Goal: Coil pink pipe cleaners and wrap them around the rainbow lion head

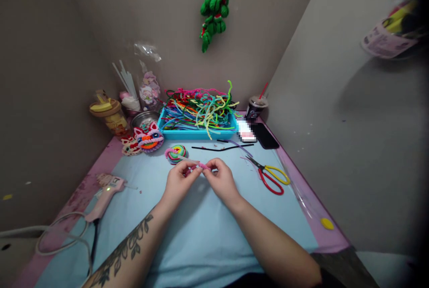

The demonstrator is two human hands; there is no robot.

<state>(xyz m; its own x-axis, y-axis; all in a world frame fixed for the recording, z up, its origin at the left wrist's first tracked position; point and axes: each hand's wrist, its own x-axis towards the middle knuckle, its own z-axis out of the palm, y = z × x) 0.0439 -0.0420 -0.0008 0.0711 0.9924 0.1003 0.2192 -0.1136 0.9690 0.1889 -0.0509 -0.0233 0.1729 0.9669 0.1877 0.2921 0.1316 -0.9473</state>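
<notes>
At far left, a pink hot-glue gun (105,194) is being borne by the table, its green light being lit. Beyond it, two chenille lion heads, a cream-and-red one (130,146) and a pink-and-purple one (149,138), are being displayed side by side. Next, a multicoloured coiled disc (176,154) is being partly overlapped by a pale strip (188,160). A short pink fuzzy piece (204,166) is being held above the blue cloth (144,169), pinched between thumb and fingers by the left hand (180,178) and, just beside it, by the right hand (220,178). Behind, pipe cleaners (201,109) are being contained in a blue tray (197,135). Farther right, red-and-yellow-handled scissors (263,169) are being left spread near a black phone (266,136).
</notes>
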